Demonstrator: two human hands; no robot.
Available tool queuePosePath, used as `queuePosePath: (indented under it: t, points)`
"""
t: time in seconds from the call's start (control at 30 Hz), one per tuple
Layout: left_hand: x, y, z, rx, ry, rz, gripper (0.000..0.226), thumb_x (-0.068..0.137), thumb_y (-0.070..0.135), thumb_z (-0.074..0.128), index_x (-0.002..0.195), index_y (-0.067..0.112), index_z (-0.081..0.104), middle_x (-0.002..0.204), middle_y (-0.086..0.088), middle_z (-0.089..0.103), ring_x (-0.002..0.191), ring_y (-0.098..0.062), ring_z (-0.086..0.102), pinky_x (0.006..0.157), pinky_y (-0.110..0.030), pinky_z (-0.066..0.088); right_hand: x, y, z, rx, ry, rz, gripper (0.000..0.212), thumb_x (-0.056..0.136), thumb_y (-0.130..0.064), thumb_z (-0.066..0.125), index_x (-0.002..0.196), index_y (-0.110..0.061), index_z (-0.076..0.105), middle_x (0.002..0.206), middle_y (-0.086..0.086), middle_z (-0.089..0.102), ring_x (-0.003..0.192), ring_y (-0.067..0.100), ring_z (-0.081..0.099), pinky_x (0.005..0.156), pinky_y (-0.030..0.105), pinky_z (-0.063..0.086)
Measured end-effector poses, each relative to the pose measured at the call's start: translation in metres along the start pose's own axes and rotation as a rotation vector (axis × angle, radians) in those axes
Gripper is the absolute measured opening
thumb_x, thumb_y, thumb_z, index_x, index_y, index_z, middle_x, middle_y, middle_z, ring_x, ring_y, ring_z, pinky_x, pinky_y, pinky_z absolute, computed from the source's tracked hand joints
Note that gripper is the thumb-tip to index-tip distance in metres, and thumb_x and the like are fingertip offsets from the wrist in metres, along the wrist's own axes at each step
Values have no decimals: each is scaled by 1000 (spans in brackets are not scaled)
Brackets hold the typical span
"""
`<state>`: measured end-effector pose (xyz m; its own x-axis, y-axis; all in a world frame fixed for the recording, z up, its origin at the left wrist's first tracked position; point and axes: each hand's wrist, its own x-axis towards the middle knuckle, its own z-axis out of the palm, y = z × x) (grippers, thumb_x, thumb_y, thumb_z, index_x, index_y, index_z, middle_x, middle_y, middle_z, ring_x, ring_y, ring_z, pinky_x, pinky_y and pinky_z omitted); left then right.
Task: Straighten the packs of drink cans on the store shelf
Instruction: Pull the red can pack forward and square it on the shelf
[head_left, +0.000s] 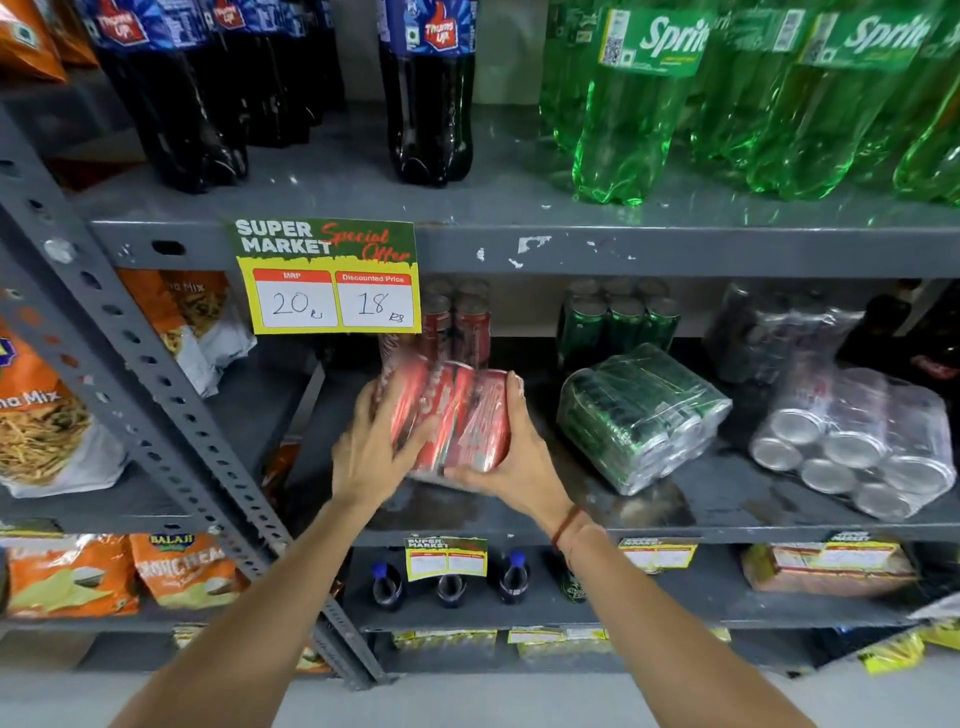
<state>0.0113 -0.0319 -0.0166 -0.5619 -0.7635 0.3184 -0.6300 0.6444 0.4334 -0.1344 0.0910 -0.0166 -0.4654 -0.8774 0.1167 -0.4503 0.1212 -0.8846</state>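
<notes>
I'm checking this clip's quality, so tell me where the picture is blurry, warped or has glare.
Head view: the left hand and red can pack are motion-smeared; the price sign reads sharp; wide-angle bowing bends the shelf edge and upright; glare flecks the plastic on the green pack and silver pack.

Dark cola bottles (434, 93) and green Sprite bottles (628, 104) stand on the upper shelf (675, 244). A yellow price tag (327, 278) hangs from its front edge, near the left end. Snack bags (47, 415) fill the left bay.

A shop: grey steel shelf (675, 249) bearing a "Super Market" price tag (327, 275), soda bottles (436, 93) above it, snack bags (47, 415) left of it
</notes>
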Motion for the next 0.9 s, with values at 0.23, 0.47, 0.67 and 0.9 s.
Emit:
queuePosePath:
  t: [0.23, 0.47, 0.67, 0.9]
  points:
    - [-43, -15, 31, -158, 124, 50, 90, 84, 71, 27, 144, 26, -22, 149, -35, 10, 114, -53, 51, 84, -55, 51, -19, 24, 12, -308, 12, -251, 129, 69, -43, 79, 125, -60, -36, 155, 4, -25, 140, 11, 15, 109, 30, 29]
    - [-51, -15, 39, -110, 57, 6, 90, 88, 68, 17, 142, 11, -28, 151, -36, 5, 134, -48, 33, 100, -49, 46, -24, 46, 8, -446, 46, -411, 105, 80, -47, 66, 143, -46, -17, 159, 11, -9, 110, 35, 61, 72, 28, 51]
    - [-55, 12, 13, -521, 295, -300, 74, 86, 65, 36, 147, 32, 8, 152, -14, 6, 129, -38, 40, 104, -50, 39, -1, 12, -13, -134, 223, -211, 88, 79, -60, 53, 149, -31, 10, 161, 5, 1, 141, 5, 9, 105, 26, 24]
    - [-16, 64, 14, -642, 164, -547, 84, 78, 69, 49, 147, 39, 12, 156, -17, -19, 144, -42, 2, 113, -57, 18, 72, -11, -22, 159, -132, 116, 67, 79, -44, 65, 139, -25, 42, 145, 8, 45, 133, 21, 42, 112, 37, 33]
